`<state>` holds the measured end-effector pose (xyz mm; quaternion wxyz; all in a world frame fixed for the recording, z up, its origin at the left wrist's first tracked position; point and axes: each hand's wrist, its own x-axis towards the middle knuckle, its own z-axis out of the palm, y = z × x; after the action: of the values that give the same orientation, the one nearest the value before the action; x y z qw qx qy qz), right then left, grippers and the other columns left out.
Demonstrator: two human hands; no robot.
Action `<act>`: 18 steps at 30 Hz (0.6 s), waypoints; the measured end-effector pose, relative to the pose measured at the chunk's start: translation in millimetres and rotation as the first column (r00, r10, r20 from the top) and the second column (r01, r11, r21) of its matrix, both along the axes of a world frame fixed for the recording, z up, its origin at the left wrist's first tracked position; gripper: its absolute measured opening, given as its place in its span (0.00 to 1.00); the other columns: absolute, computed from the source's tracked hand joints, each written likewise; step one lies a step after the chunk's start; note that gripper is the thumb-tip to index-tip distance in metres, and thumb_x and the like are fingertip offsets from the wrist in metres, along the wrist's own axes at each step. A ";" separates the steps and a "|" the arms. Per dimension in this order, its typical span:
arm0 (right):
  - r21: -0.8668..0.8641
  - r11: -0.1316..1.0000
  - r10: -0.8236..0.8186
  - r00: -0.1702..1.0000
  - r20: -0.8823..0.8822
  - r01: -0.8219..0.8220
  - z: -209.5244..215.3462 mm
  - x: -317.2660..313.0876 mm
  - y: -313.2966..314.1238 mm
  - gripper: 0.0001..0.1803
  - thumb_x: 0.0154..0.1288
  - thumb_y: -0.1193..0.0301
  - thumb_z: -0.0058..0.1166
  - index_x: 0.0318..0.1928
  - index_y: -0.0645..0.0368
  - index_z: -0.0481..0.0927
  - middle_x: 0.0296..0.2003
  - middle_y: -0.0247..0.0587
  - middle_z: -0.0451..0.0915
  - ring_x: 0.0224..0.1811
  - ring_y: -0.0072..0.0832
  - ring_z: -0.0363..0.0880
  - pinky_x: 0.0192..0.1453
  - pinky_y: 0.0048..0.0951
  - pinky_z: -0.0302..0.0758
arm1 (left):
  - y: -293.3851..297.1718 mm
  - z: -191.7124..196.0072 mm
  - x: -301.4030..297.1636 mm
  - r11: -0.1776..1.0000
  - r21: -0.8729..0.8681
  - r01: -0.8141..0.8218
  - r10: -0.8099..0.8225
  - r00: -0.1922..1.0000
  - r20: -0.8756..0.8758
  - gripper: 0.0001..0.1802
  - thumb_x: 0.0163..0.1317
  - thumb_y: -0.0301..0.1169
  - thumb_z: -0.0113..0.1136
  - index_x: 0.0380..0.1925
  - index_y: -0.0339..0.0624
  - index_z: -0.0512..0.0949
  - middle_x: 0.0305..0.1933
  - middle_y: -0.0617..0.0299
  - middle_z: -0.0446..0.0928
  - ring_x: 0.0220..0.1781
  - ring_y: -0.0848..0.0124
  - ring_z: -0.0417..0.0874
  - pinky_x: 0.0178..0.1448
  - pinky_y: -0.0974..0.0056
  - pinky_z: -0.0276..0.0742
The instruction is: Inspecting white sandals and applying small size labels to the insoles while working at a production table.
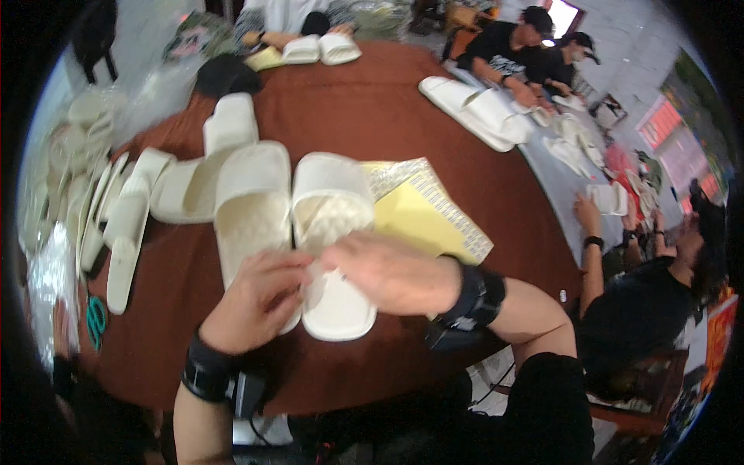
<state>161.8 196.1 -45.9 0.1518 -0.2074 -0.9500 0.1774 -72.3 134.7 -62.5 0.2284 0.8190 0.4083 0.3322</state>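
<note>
A pair of white slide sandals lies side by side in front of me, the left slide (253, 174) and the right slide (339, 314) with their straps toward the far side. My left hand (260, 298) is over the near part of the left slide, thumb and fingers drawn together. My right hand (391, 271) is above the right slide, its fingers closed in a pinch near the left fingertips. Whatever is between the fingers is too small or blurred to name. Just right of the pair lie yellow sheets (422, 221) with rows of small labels along the edge.
More white slides (128, 221) lie on the left of the brown-covered table (349, 108), near teal-handled scissors (95, 322). Another pair of slides (477, 112) is at the far right edge. Several people work around, one (643, 310) at my right. Plastic bags (58, 263) are at left.
</note>
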 end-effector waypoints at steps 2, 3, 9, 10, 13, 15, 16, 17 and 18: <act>0.025 0.997 0.069 0.996 -0.053 -0.068 3.2 1.5 5.9 0.11 0.57 0.80 0.47 0.42 0.63 0.70 0.39 0.51 0.73 0.45 0.48 0.73 0.48 0.42 0.70 | 5.4 -0.9 -0.3 0.999 0.013 0.035 -0.035 0.999 0.007 0.11 0.53 0.21 0.60 0.38 0.36 0.78 0.52 0.53 0.77 0.52 0.54 0.75 0.60 0.56 0.66; -0.033 0.997 0.066 0.996 -0.064 -0.068 1.7 1.5 6.5 0.12 0.57 0.81 0.48 0.43 0.61 0.70 0.40 0.49 0.73 0.46 0.47 0.73 0.50 0.40 0.70 | 3.8 1.4 -1.4 0.999 -0.022 0.037 -0.038 0.999 -0.011 0.12 0.53 0.21 0.59 0.39 0.37 0.78 0.54 0.53 0.77 0.55 0.54 0.75 0.62 0.55 0.65; -0.111 0.987 0.121 0.993 0.009 -0.120 8.8 -4.2 3.2 0.13 0.57 0.83 0.48 0.43 0.60 0.70 0.40 0.47 0.73 0.46 0.45 0.71 0.53 0.39 0.69 | -1.1 0.9 -6.3 0.997 -0.074 0.030 -0.031 0.999 -0.019 0.12 0.55 0.22 0.59 0.41 0.39 0.78 0.55 0.56 0.76 0.57 0.56 0.74 0.65 0.55 0.62; -0.107 0.988 0.117 0.993 0.022 -0.114 8.8 -4.5 2.0 0.13 0.56 0.83 0.48 0.43 0.61 0.70 0.40 0.47 0.73 0.46 0.45 0.71 0.53 0.39 0.69 | -1.7 0.4 -6.5 0.996 -0.085 0.041 -0.043 0.999 -0.020 0.12 0.55 0.22 0.59 0.41 0.38 0.78 0.55 0.56 0.76 0.57 0.56 0.74 0.65 0.55 0.61; -0.108 0.988 0.112 0.994 0.012 -0.110 6.0 -4.1 1.4 0.12 0.57 0.83 0.48 0.43 0.61 0.70 0.39 0.47 0.73 0.46 0.45 0.71 0.52 0.39 0.69 | -2.6 -0.4 -6.2 0.996 -0.072 0.044 -0.044 0.999 -0.005 0.13 0.54 0.22 0.60 0.41 0.38 0.78 0.55 0.56 0.76 0.57 0.56 0.74 0.64 0.55 0.62; -0.124 0.987 0.105 0.994 0.016 -0.103 7.7 -4.9 0.8 0.12 0.57 0.83 0.49 0.42 0.61 0.70 0.39 0.47 0.73 0.46 0.45 0.71 0.52 0.39 0.69 | -2.6 -1.9 -6.5 0.997 -0.069 0.044 -0.044 0.999 0.002 0.13 0.54 0.22 0.60 0.41 0.38 0.78 0.55 0.56 0.76 0.57 0.56 0.74 0.64 0.55 0.62; -0.136 0.986 0.096 0.995 0.017 -0.093 9.0 -4.9 0.7 0.12 0.57 0.83 0.49 0.42 0.61 0.70 0.39 0.48 0.73 0.46 0.45 0.71 0.52 0.38 0.69 | -2.6 -1.9 -6.2 0.997 -0.064 0.046 -0.045 0.999 0.006 0.13 0.54 0.22 0.59 0.41 0.38 0.78 0.55 0.56 0.76 0.57 0.56 0.74 0.64 0.55 0.62; -0.136 0.986 0.097 0.995 0.018 -0.094 9.3 -4.5 0.9 0.12 0.57 0.83 0.49 0.42 0.61 0.70 0.39 0.48 0.73 0.46 0.45 0.71 0.52 0.38 0.69 | -2.6 -1.3 -6.0 0.997 -0.064 0.045 -0.044 0.999 0.006 0.13 0.54 0.22 0.59 0.41 0.38 0.78 0.55 0.56 0.76 0.57 0.56 0.74 0.64 0.55 0.62; -0.146 0.985 0.099 0.995 0.014 -0.096 9.4 -4.0 1.3 0.12 0.57 0.83 0.49 0.42 0.61 0.70 0.39 0.48 0.73 0.46 0.46 0.72 0.52 0.38 0.69 | -2.7 -0.3 -5.8 0.997 -0.062 0.045 -0.045 0.999 0.005 0.13 0.54 0.22 0.60 0.41 0.38 0.78 0.55 0.56 0.76 0.57 0.56 0.74 0.64 0.55 0.62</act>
<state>157.8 197.4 -36.5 0.1174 -0.1728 -0.9452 0.2510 -78.1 132.0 -62.9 0.2616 0.8199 0.3996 0.3156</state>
